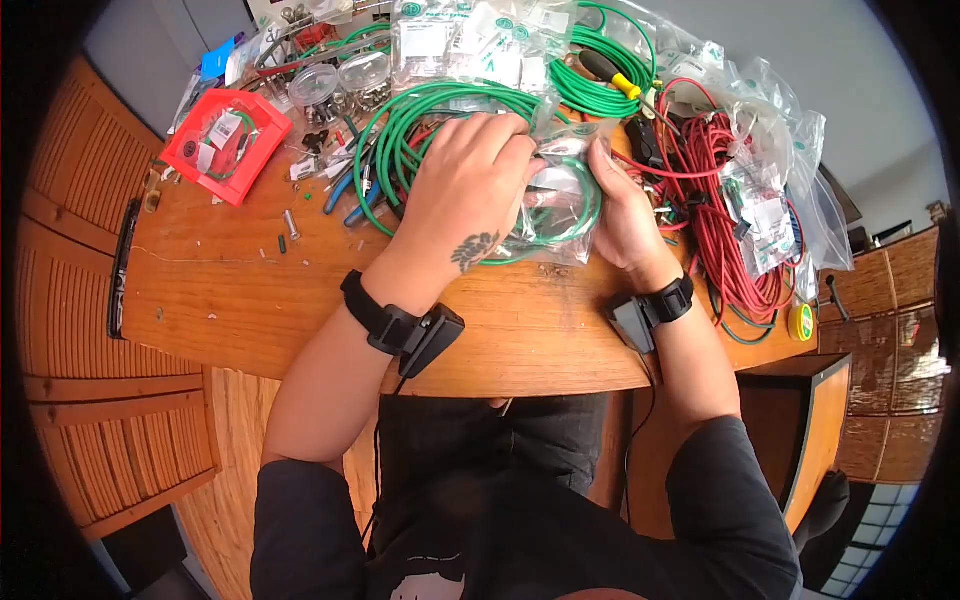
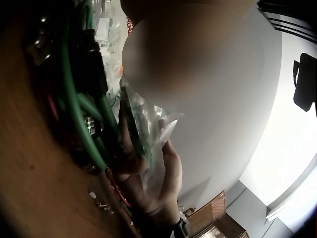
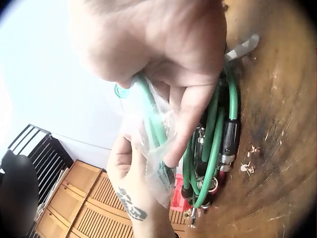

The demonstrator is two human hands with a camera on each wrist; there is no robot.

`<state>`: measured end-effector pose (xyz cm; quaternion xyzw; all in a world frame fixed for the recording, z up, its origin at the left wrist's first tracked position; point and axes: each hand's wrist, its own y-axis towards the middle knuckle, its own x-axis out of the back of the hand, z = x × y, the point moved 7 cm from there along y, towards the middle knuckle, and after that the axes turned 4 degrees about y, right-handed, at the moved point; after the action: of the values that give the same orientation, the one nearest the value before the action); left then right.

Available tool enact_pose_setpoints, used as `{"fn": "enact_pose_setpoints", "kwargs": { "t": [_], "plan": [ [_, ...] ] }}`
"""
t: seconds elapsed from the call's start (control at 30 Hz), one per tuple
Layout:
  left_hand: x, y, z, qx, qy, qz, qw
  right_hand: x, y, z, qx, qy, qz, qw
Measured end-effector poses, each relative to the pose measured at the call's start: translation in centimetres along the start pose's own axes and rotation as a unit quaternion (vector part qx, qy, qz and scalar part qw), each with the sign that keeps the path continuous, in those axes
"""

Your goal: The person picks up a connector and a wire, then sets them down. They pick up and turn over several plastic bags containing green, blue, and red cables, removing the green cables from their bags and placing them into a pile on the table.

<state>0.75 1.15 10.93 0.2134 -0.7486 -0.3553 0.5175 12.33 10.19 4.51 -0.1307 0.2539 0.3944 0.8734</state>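
Note:
A clear plastic bag with a coiled green cable inside is held up between both hands over the table. My left hand, back side up, grips the bag's upper left side with curled fingers, its fingertips hidden in the head view. From the other side my right hand holds the bag, thumb against its upper edge and fingers behind it. The right wrist view shows the green cable through the plastic, between the right palm and fingers. Behind the left hand lies a larger loop of loose green cable.
A red bin holding a bagged cable stands at the left. Bundled red cable and plastic bags lie at the right, near a yellow tape roll. A yellow-black screwdriver, green coils and clear jars fill the back.

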Motion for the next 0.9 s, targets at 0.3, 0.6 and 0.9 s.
{"fn": "enact_pose_setpoints", "kwargs": {
  "t": [0.3,0.6,0.9],
  "plan": [
    [0.2,-0.2,0.3,0.038,-0.069,-0.018,0.997,0.4,0.4,0.4,0.006,0.036,-0.021,0.999],
    [0.3,0.0,-0.1,-0.008,-0.044,-0.007,0.999,-0.3,0.1,0.5,0.027,-0.015,0.001,1.0],
    [3.1,0.0,0.7,0.055,-0.013,-0.174,0.983,0.3,0.4,2.4,0.078,-0.027,-0.041,0.996]
  ]
}}
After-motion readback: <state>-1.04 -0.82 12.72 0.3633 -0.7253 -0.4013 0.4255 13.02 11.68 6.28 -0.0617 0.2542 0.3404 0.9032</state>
